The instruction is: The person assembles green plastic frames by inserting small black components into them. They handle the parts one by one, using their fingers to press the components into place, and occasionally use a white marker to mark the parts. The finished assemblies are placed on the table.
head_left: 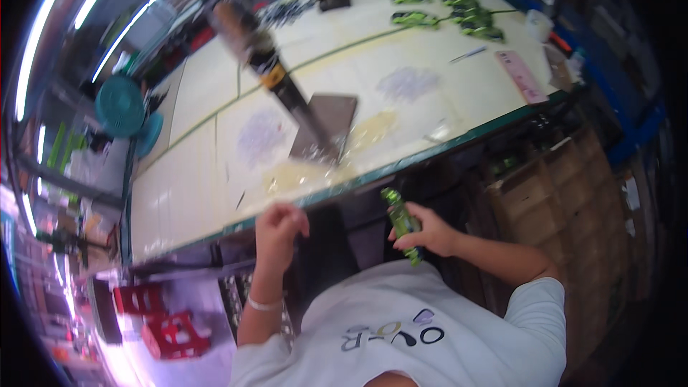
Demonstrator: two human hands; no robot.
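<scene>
My right hand (pixel 430 232) is wrapped round a shiny green wrapped piece (pixel 401 220), long and narrow, held upright in front of my shirt. The ends of that piece stick out above and below my fingers. At the table's near edge is my left hand (pixel 281 228), its fingers curled in loosely and slightly blurred, with nothing visible in them. Beyond it, on the table (pixel 179 197), a grey metal plate (pixel 337 111) lies beneath a blurred, dark, tube-shaped tool (pixel 287 89) with a yellow band. Neither hand touches the tool.
Several green wrapped pieces (pixel 469 11) lie in groups at the far right of the table. A pink card (pixel 521 75) rests near the right edge. Red stools (pixel 175 335) stand at lower left, a teal fan (pixel 120 106) at left, and a wooden divided crate (pixel 552 201) at right.
</scene>
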